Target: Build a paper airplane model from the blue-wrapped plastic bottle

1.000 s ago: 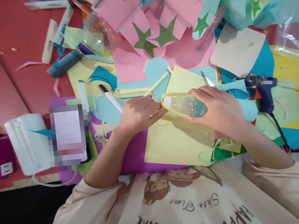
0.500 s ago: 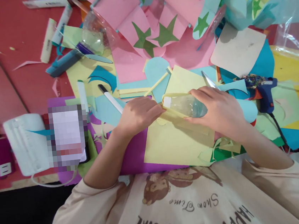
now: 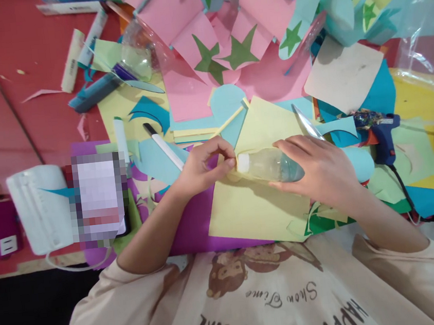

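Note:
My right hand [image 3: 318, 170] grips a small clear plastic bottle [image 3: 267, 165] lying on its side, its white cap pointing left. My left hand [image 3: 204, 169] pinches a pale yellow paper strip [image 3: 233, 173] right at the bottle's cap end. Both hands rest over a pale yellow paper sheet [image 3: 253, 210] that lies on a purple sheet [image 3: 196, 226]. How far the strip runs under the bottle is hidden.
A blue glue gun [image 3: 380, 132] lies right of my right hand, scissors blades [image 3: 308, 122] just behind it. A white marker [image 3: 163, 145] lies left of my left hand. Pink sheets with green stars [image 3: 224, 53], blue cut-outs and glue sticks [image 3: 72, 59] crowd the red table [image 3: 10, 117].
My left hand has lifted its fingers and now pinches the yellow strip at the cap; the loop around the bottle neck has flattened. The bottle shifted slightly toward me.

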